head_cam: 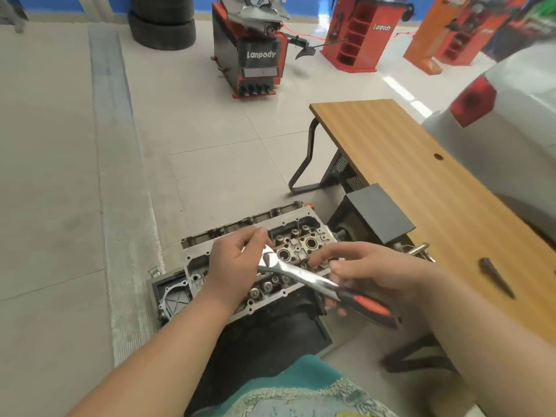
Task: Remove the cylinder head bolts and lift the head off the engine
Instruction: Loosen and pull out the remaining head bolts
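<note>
On pale floor tiles point(210, 164) beside a wooden table point(421, 188), both hands, left hand point(237, 266) and right hand point(376, 272), grip a ratchet point(301, 273).

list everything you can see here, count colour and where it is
cylinder head: one, bare grey metal, on the engine on the floor, centre
engine: one, black and grey, low centre
ratchet wrench: one, chrome with red and black handle, held above the cylinder head
wooden table: one, brown top on black legs, right
dark tapered tool: one, on the wooden table, near its right edge
black box: one, beside the wooden table, behind the engine
tyre changer: one, red and black, back centre
red stands: at least two, red and orange, back right
tyres: a stack, black, back left
car: one, white with red tail light, far right
left hand: holds the ratchet wrench's head end
right hand: fingers curled round the handle end
</note>
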`<action>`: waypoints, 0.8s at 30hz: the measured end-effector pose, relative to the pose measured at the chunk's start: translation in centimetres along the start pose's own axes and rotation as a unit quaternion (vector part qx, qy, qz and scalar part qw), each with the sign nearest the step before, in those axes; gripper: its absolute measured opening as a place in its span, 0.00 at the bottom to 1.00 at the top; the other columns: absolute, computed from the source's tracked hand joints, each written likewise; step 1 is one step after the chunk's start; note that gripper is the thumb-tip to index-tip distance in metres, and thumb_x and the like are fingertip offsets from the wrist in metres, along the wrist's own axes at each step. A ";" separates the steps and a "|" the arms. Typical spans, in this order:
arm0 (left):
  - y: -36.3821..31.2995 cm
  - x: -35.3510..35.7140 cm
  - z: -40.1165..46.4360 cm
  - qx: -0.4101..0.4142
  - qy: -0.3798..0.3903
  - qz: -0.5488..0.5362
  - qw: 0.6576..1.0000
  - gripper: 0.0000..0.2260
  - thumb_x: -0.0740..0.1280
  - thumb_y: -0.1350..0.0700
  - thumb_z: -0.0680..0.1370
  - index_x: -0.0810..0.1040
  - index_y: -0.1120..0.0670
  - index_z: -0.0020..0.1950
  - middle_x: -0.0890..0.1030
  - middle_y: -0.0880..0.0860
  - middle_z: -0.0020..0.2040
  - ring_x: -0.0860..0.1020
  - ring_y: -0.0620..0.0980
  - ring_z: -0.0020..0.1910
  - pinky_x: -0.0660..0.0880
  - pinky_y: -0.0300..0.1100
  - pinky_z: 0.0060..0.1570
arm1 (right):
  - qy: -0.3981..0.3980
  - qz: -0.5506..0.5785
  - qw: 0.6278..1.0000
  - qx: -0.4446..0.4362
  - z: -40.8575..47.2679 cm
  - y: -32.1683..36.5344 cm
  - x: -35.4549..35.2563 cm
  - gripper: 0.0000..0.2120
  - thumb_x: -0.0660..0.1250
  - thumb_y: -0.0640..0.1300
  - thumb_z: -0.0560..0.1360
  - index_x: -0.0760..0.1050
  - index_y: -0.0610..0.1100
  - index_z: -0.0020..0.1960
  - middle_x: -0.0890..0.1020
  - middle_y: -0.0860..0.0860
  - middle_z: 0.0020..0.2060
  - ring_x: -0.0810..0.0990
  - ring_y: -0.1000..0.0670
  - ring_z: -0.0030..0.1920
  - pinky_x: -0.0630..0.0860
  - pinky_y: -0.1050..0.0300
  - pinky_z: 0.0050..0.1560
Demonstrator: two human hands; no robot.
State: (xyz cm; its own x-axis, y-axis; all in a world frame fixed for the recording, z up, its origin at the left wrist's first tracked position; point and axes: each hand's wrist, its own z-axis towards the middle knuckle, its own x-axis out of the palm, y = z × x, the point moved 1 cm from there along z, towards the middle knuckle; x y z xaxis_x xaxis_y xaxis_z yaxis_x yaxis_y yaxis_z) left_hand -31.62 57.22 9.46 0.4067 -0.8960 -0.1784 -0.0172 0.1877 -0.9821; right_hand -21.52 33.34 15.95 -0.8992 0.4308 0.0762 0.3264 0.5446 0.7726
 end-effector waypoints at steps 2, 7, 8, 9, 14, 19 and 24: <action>0.0 0.4 -0.2 -0.002 -0.022 0.006 1.000 0.18 0.62 0.42 0.82 0.84 0.47 0.40 0.80 0.44 0.31 0.76 0.42 0.30 0.71 0.44 0.33 | -0.031 0.049 0.997 -0.049 -1.6 -2.3 0.3 0.28 0.77 0.55 0.76 0.74 0.51 0.72 0.84 0.36 0.59 0.84 0.35 0.53 0.79 0.38 0.60; 0.1 0.2 -0.5 -0.012 -0.045 0.021 0.999 0.17 0.61 0.39 0.81 0.84 0.46 0.41 0.79 0.44 0.31 0.75 0.44 0.29 0.74 0.40 0.31 | -0.337 0.233 0.889 -0.206 -3.0 -6.9 5.1 0.16 0.74 0.50 0.74 0.83 0.48 0.60 0.85 0.40 0.59 0.87 0.36 0.46 0.85 0.44 0.41; 0.1 0.0 -0.4 -0.014 -0.053 0.029 0.998 0.18 0.61 0.41 0.82 0.84 0.47 0.41 0.77 0.44 0.29 0.74 0.42 0.28 0.71 0.35 0.28 | -0.376 0.258 0.859 -0.233 -3.2 -7.6 6.1 0.13 0.71 0.48 0.76 0.83 0.46 0.58 0.85 0.39 0.56 0.87 0.35 0.47 0.85 0.45 0.40; 0.1 -0.1 -0.2 -0.016 -0.062 0.037 0.997 0.18 0.61 0.42 0.83 0.83 0.48 0.40 0.75 0.43 0.28 0.72 0.41 0.27 0.68 0.31 0.27 | -0.405 0.283 0.830 -0.258 -3.5 -8.3 7.1 0.11 0.69 0.45 0.77 0.83 0.44 0.56 0.85 0.38 0.54 0.87 0.35 0.50 0.85 0.46 0.41; -0.3 0.6 -0.6 -0.044 -0.063 0.016 0.997 0.17 0.63 0.46 0.83 0.83 0.50 0.40 0.71 0.43 0.25 0.69 0.41 0.23 0.64 0.29 0.24 | -0.523 0.302 0.754 -0.259 -2.2 -9.4 11.1 0.11 0.64 0.47 0.80 0.85 0.44 0.48 0.86 0.41 0.49 0.87 0.41 0.52 0.85 0.46 0.49; -0.8 -0.6 0.2 -0.175 0.086 -0.137 0.971 0.12 0.70 0.50 0.74 0.86 0.58 0.41 0.80 0.55 0.38 0.76 0.51 0.37 0.72 0.47 0.34 | -0.611 0.297 0.695 -0.235 -0.7 -7.0 9.0 0.14 0.63 0.46 0.84 0.83 0.51 0.43 0.84 0.48 0.40 0.86 0.50 0.42 0.83 0.59 0.38; -0.8 -1.5 0.3 -0.180 0.121 -0.141 0.966 0.13 0.67 0.53 0.76 0.89 0.59 0.44 0.83 0.58 0.45 0.78 0.52 0.38 0.73 0.45 0.31 | -0.673 0.296 0.626 -0.259 0.8 -6.0 8.7 0.16 0.63 0.55 0.79 0.80 0.49 0.38 0.81 0.46 0.36 0.83 0.47 0.39 0.83 0.56 0.39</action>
State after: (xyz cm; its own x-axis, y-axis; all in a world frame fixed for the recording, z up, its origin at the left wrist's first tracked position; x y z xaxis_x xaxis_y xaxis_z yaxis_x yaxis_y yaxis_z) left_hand -31.95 58.48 10.56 0.2167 -0.9671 0.1330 -0.2720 -0.1907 -0.9432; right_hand -31.08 34.41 11.48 0.5093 0.8529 0.1149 0.0337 -0.1531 0.9876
